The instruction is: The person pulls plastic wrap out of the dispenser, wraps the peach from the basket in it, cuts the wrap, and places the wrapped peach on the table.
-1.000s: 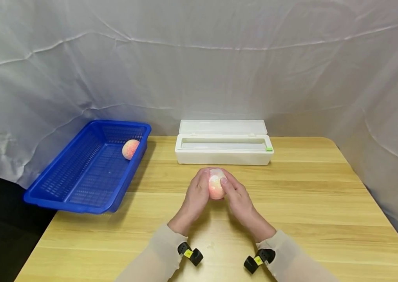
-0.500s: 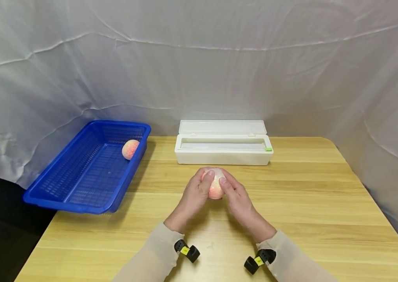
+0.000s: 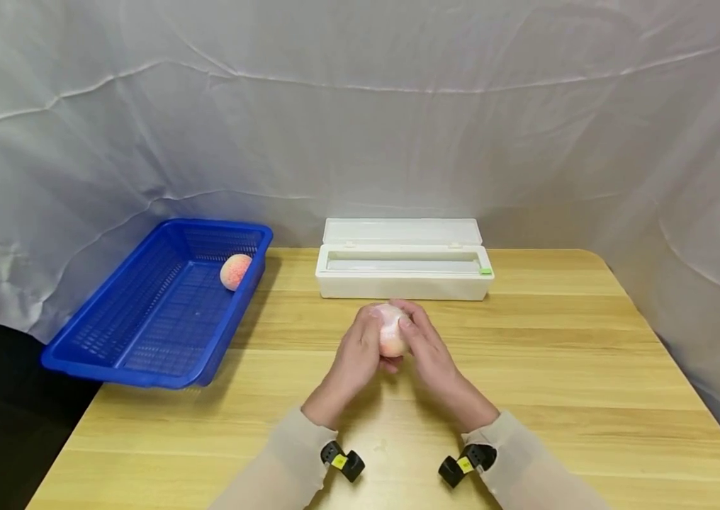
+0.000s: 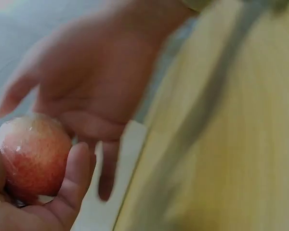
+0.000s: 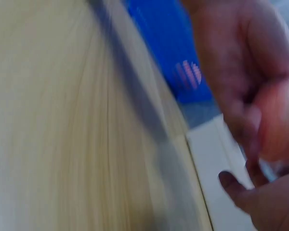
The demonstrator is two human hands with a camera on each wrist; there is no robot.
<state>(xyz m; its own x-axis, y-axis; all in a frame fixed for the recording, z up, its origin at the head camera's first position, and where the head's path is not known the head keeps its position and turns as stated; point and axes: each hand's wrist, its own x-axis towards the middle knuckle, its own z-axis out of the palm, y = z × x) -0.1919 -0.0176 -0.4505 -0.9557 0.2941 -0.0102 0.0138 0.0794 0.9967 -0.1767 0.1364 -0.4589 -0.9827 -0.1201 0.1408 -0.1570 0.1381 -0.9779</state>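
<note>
Grey cloth (image 3: 360, 142), hung behind the table; wooden table (image 3: 589, 368), one, pale grain; blue basket (image 3: 111, 372), one, slotted sides, at the table's left; white box (image 3: 405, 287), one, lid (image 3: 401, 231) raised at the back, green tab (image 3: 485, 271) at its right end, standing beyond the hands; left hand (image 3: 355, 352), bare, fingers curled round the wrapped peach; right hand (image 3: 430, 352), bare, thumb against the peach, fingers loosely extended, at least one apparently clear of it; wrapped peach (image 3: 392, 340), one, between the two hands above the table, clear film (image 3: 388, 314) over it; second peach (image 3: 234, 272), one, in the basket by its right wall; handling, by judgement: light, fairly firm, perhaps prone to bruising; film thin, slippery, liable to lift or tear; best held round the widest part, a thumb pinning the film; views: left wrist alone shows the right palm and the held peach's deep red side; right wrist, blurred, shows the second peach striped through the basket's slots; head alone shows the raised lid.
</note>
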